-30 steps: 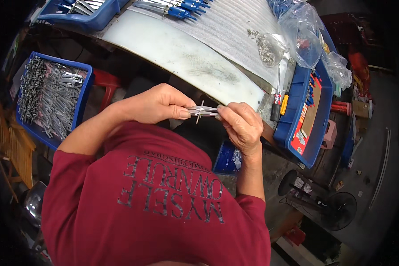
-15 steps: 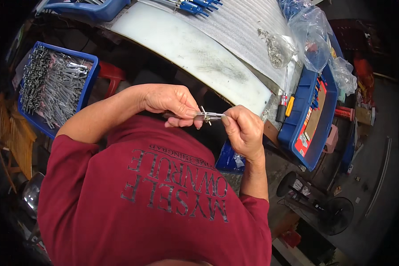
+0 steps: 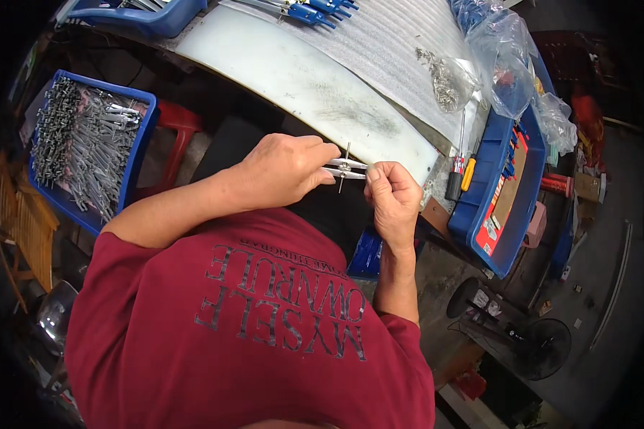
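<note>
A bow compass point(image 3: 345, 169) of silvery metal, with two legs and a thin rod across them, is held between my hands above the table's near edge. My left hand point(image 3: 286, 170) is closed over its left end, which the fingers hide. At its right end, my right hand point(image 3: 396, 194) pinches the tip between thumb and curled fingers. The cross rod stands out beyond both legs, with a small wheel at its middle.
To the left stands a blue bin point(image 3: 147, 136) full of similar metal parts, near a red stool point(image 3: 182, 132). Blue-handled tools point(image 3: 315, 11) lie on the white table point(image 3: 286, 64). On the right are screwdrivers point(image 3: 456, 179), a bag of small metal parts point(image 3: 447, 82) and a blue tray point(image 3: 472, 222).
Both hands have risen slightly toward the table edge with the bow compass. It has turned, so its legs show apart and the rod stands nearly upright in view.
</note>
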Motion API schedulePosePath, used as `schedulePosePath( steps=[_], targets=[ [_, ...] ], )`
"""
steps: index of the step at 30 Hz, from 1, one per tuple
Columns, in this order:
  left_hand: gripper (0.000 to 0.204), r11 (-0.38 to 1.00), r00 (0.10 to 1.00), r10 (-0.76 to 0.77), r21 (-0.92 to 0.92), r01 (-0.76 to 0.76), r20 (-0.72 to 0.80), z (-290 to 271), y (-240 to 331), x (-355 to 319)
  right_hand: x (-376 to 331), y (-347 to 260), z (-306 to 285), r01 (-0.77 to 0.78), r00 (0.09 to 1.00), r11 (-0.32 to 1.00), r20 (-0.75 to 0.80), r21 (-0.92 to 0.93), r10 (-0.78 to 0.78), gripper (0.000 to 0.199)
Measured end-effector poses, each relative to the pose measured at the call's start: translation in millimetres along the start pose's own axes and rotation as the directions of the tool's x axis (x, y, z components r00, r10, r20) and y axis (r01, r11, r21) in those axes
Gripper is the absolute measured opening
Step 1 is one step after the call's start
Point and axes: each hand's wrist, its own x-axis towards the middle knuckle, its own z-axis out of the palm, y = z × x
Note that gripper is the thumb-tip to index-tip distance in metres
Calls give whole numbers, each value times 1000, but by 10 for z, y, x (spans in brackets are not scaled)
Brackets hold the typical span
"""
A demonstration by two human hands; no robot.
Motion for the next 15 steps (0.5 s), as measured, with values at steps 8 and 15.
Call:
schedulePosePath(
  steps=[8, 15],
  targets=[
    [27, 950, 981, 177, 275, -149, -79, 28, 20, 18, 13, -7, 58, -39, 998, 992, -51, 121, 45, 15],
    [28, 940, 969, 202, 306, -151, -140, 74, 12, 17, 53, -43, 80, -39, 996, 988, -73, 151, 50, 15]
  ],
)
